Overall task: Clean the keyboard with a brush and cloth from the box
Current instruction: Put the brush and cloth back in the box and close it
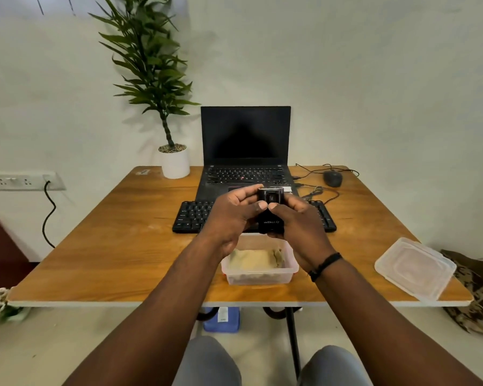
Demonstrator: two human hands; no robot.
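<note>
Both hands are meeting at frame centre on a small black brush case [271, 210], held in the air above the keyboard [195, 217]. Left hand [234, 215]: grip clamped, thumb pressing the case front, fingers curling round its far side. Right hand [299, 221]: grip clamped likewise, thumb on the front, palm cupping the lower body. Whether bristles are out cannot be told; the top end looks capped or retracted.

Just below the hands, lower centre, the clear box [289, 270] is sitting open on the surface [109, 246], with the tan cloth [253, 260] lying inside it. Its lid [414, 267] is resting at lower right, well apart.

Progress, as judged: box opened, brush taken out; cloth not yet lifted. The hands seem to be working the case open. Brushing and wiping of the keyboard both appear to be left. Laptop [246, 140] standing open behind the keyboard, screen dark.
</note>
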